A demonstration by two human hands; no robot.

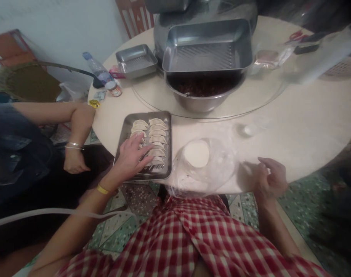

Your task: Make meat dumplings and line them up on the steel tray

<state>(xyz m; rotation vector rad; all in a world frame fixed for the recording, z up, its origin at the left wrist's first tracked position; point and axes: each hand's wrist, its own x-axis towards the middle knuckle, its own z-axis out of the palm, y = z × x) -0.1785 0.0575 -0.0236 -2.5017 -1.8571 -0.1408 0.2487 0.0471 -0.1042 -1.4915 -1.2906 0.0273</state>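
Observation:
My left hand [134, 154] reaches over a metal tray [168, 169] with its fingers spread. Two columns of folded dumplings [157, 139] lie in that tray, and my hand hides part of the left column. Whether the fingertips touch a dumpling I cannot tell. My right hand [270, 177] is curled at the table's front edge, to the right; whatever its fingers may hold is hidden. Between my hands, a stack of round dumpling wrappers [196, 153] rests on a clear plastic bag [221, 165].
A large metal bowl of dark filling [206, 102] stands on the glass turntable, with an empty-looking deep pan [204, 54] over its back. Another pan [136, 61], a bottle [99, 71] and a jar [114, 89] are at left. A small white dish [248, 130] sits right. Another person's hand [75, 161] is at left.

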